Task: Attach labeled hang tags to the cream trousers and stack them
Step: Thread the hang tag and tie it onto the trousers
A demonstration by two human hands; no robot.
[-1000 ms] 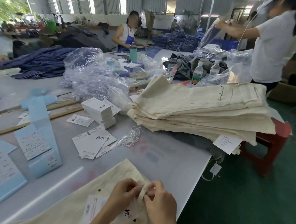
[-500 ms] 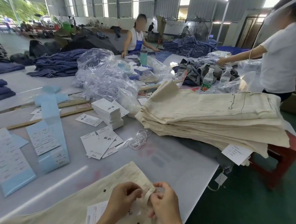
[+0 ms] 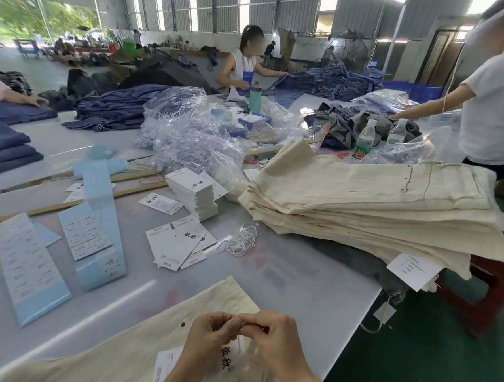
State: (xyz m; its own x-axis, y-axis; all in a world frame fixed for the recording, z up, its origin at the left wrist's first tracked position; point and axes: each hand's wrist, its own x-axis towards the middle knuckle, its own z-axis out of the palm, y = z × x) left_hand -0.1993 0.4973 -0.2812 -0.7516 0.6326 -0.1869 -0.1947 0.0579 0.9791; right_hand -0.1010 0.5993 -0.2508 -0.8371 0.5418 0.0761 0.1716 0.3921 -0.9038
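Cream trousers [image 3: 134, 358] lie flat at the near tabletop [image 3: 292, 279] edge, waistband toward the wearer. Hang tag [image 3: 228, 359] with black characters sits on them, under the hands. Left hand [image 3: 209, 338] and right hand [image 3: 277, 340] meet above the tag, fingertips touching; each grip pinched closed on a thin string [image 3: 240, 336] that runs down to the tag. A second white tag [image 3: 166, 368] lies just left of it, partly under the left wrist. Farther out: loose tags [image 3: 177, 242], tangle of white string [image 3: 242, 240], tag stack [image 3: 194, 193]. Right: pile of folded cream trousers [image 3: 371, 204], a tag [image 3: 414, 270] hanging off its near edge. Left: blue label sheets [image 3: 92, 231]. Behind: clear plastic bags [image 3: 189, 136], two bottles [image 3: 364, 140].
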